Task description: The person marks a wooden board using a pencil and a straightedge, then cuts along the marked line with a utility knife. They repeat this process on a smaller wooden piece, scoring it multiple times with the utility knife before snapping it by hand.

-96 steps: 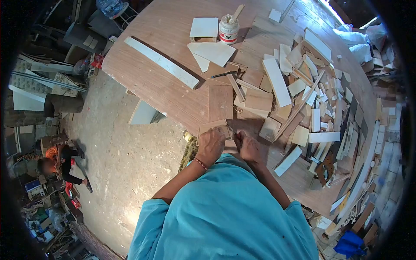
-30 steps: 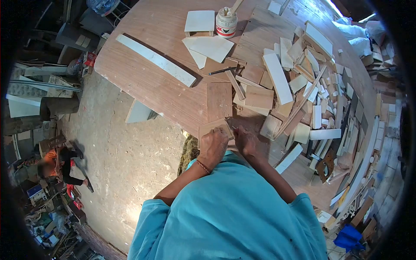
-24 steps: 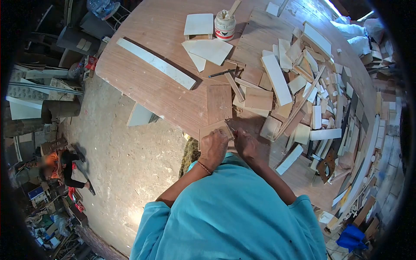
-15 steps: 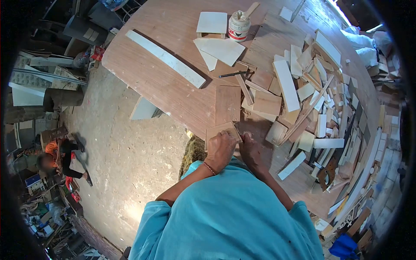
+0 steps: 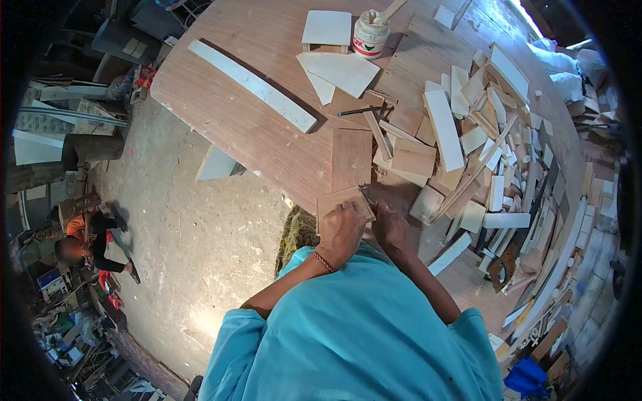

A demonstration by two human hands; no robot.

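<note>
At the near edge of the table, my left hand [image 5: 342, 228] is closed on a small wooden piece [image 5: 340, 197], its fingers curled over the top. Close on its right, my right hand [image 5: 391, 230] is closed at the piece's right edge, on a small thin dark item that I cannot make out. Just beyond the piece lies a flat brown board [image 5: 351, 157]. Farther up are a black pen [image 5: 360, 111], two pale triangular panels [image 5: 344, 73], a small white-topped box [image 5: 327, 29] and an open glue jar [image 5: 370, 37] with a stick in it.
A long white strip [image 5: 254, 85] lies on the table [image 5: 221, 113] at the left. Wood offcuts [image 5: 481, 147] are heaped on the right, with a saw handle [image 5: 503, 267] among them. A person in orange [image 5: 83, 234] is low on the far left, by the floor.
My right hand has shifted slightly right and down, and more of the thin dark item shows beside the piece. My left hand stays on the piece. The view has moved slightly.
</note>
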